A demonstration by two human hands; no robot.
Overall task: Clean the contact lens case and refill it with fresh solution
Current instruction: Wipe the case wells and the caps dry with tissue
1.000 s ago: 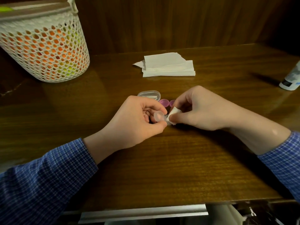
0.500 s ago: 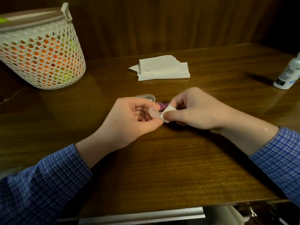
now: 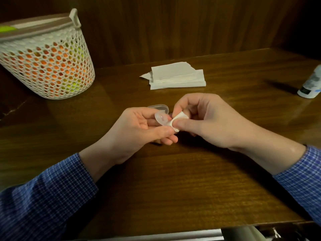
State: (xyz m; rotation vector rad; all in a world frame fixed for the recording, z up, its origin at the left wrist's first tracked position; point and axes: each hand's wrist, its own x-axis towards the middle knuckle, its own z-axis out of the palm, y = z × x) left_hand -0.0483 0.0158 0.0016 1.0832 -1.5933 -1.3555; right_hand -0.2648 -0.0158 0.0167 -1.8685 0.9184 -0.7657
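Fingers of the left hand (image 3: pixel 139 129) are curled round a clear lens case (image 3: pixel 161 119), held above the worktop (image 3: pixel 173 180) centre; a tissue scrap (image 3: pixel 177 120) is pinched against it by the right hand (image 3: pixel 206 119).

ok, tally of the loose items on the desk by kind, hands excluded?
Mesh basket: 1
Tissue stack: 1
Solution bottle: 1
Clear lens case: 1, held
Clear lid: 1
Tissue piece: 1, held
Total: 6
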